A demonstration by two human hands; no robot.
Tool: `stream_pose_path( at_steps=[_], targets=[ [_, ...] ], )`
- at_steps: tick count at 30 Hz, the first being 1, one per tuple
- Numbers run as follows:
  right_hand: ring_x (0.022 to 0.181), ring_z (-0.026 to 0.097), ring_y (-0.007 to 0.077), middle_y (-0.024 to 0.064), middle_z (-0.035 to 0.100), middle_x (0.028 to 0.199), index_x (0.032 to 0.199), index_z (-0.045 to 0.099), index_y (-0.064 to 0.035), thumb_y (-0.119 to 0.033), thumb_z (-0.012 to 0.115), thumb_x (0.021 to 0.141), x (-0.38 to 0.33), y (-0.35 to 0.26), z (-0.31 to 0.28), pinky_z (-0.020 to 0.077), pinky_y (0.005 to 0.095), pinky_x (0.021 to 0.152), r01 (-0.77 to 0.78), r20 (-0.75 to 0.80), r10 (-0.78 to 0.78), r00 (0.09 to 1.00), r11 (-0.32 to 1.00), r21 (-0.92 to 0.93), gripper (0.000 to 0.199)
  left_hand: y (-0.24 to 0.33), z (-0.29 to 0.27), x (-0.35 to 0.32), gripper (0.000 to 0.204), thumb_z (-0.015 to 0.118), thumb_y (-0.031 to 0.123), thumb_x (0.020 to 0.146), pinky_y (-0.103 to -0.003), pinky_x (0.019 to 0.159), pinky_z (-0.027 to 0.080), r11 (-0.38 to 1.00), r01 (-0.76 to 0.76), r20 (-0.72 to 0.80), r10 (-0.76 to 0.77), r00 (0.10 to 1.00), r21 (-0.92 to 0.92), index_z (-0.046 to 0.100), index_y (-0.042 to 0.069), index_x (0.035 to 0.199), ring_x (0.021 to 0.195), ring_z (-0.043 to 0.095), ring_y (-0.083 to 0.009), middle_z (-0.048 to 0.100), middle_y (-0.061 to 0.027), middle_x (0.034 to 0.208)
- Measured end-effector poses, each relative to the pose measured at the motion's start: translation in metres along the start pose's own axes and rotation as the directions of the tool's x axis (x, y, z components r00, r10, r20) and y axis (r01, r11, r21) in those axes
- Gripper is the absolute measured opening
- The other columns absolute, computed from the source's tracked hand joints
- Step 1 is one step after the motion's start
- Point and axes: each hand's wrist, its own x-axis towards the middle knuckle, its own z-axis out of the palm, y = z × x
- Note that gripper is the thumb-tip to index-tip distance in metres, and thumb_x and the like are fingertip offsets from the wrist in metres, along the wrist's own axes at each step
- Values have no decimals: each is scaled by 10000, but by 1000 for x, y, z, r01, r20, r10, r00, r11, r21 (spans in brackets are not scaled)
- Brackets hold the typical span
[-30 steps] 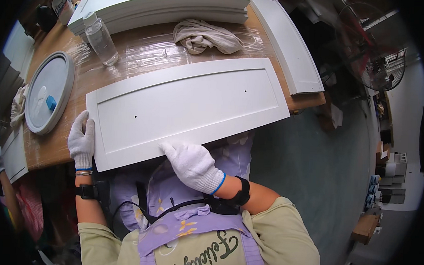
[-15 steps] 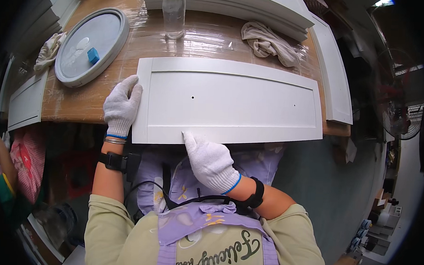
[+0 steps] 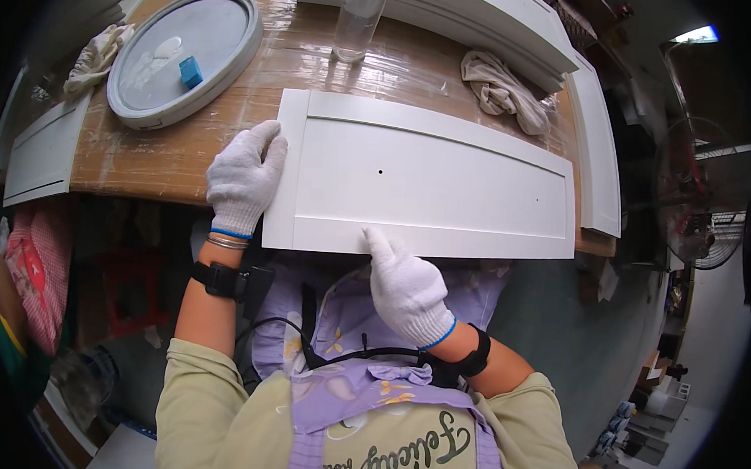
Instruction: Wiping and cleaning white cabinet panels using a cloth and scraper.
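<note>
A white rectangular panel (image 3: 445, 175) with a raised frame lies before me, its near edge over the tabletop's front. Two small dark holes show in its recessed face. My left hand (image 3: 246, 174), in a white knitted glove, is closed on the panel's left edge, thumb close to the fingers. At the near edge, my right hand (image 3: 408, 290), also gloved, has its index fingertip on the frame strip. Its other fingers are folded, partly hidden below the edge. A blue block (image 3: 191, 72) sits beside white smears on a round grey lid (image 3: 231, 94) at the upper left.
A clear bottle of liquid (image 3: 359, 24) stands beyond the panel on the film-covered table (image 3: 136, 161). Crumpled cloths lie at the right (image 3: 503, 89) and far left (image 3: 98, 57). Stacked white panels (image 3: 477, 25) line the back. Another person's arm (image 3: 4, 285) shows at the left.
The view has shifted, so the panel, lid and bottle appear further right. Both hands keep nearly the same places on the panel, the right index fingertip still at the near edge.
</note>
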Motion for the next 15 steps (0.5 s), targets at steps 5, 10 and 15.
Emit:
stream_pose_path(
  at_steps=[5,10,15],
  targets=[
    [603,620,321,195,597,968,1295,448,15,5,540,741,-24,38,-10,504,403,508,-139,-135,128,982,988,-72,561,8,-8,2,294,643,257,854,-332,775,524,998,27,59,-30,998,50,674,67,1076,843,669,-248,686,-128,965],
    [620,632,322,204,602,985,1282,472,-17,1,529,736,-24,25,-10,515,395,521,-73,-7,73,997,996,-58,549,5,-5,2,288,641,264,853,-332,769,524,999,26,40,-27,999,25,677,73,1066,845,669,-256,684,-127,962],
    [631,632,330,198,606,972,1276,477,-19,-1,540,734,-26,28,-16,516,404,529,-66,-5,66,998,998,-14,545,5,-5,1,248,607,307,861,-386,721,523,1000,14,23,-15,1000,23,669,162,1053,838,655,-312,676,-111,935]
  ],
)
